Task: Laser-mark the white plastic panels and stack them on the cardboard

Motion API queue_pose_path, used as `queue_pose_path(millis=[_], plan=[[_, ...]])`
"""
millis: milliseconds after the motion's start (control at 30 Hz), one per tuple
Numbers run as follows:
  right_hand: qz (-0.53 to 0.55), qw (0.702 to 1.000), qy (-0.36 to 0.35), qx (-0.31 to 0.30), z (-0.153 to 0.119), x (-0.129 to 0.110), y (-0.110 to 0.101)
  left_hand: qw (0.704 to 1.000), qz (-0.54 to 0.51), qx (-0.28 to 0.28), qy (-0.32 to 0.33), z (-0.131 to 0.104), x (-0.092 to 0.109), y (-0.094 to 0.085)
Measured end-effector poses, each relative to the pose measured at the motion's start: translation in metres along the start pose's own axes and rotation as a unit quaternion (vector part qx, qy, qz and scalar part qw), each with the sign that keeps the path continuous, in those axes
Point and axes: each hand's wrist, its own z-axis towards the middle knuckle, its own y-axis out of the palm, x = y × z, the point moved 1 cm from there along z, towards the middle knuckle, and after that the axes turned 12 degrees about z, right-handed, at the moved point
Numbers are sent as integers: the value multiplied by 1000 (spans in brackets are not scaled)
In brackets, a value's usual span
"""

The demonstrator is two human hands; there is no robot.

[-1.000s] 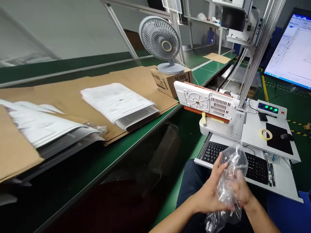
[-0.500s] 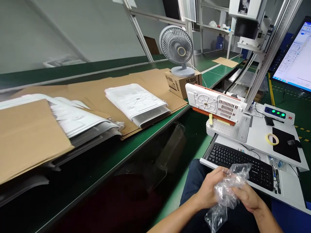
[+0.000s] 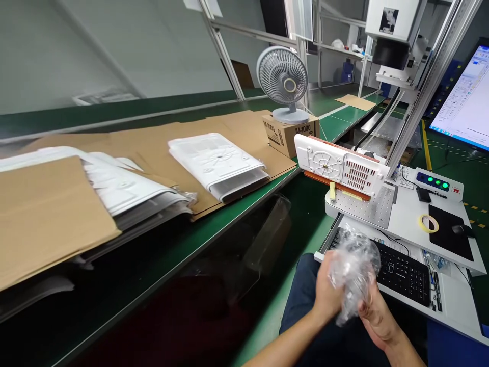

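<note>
Blur smears the crumpled clear plastic (image 3: 353, 270) and loses its folds; it also covers most of the fingers (image 3: 362, 308) of the left hand (image 3: 327, 288) and right hand (image 3: 378, 317), while hands and plastic together block part of the keyboard (image 3: 405, 272). The picture's edges cut off both forearms below, the brown cardboard (image 3: 49, 219) at the left, the monitor (image 3: 464, 97) at the right and the machine head (image 3: 393, 20) above. The monitor's text and the small print on the M-1000 box (image 3: 286, 137) are too tiny to read.
</note>
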Motion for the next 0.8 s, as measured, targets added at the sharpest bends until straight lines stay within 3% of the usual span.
queue_pose_path(millis=[100,167,367,467,600,700,800], plan=[[-17,997,-26,64,9,10,-1,988,64,-127,54,-20,1,22],[-31,992,-51,114,17,10,-8,978,96,-165,84,-26,1,28],[15,970,-66,233,31,-7,-24,944,85,-276,161,-20,9,21],[44,964,-61,256,33,-16,-25,951,65,-252,166,-25,11,15],[73,947,-63,306,38,-27,-29,969,65,-145,191,-33,7,5],[28,929,-81,359,41,-43,-45,978,88,-108,156,-27,-1,-5],[-50,921,-100,374,45,-66,-65,983,114,-83,114,-9,-11,-22]])
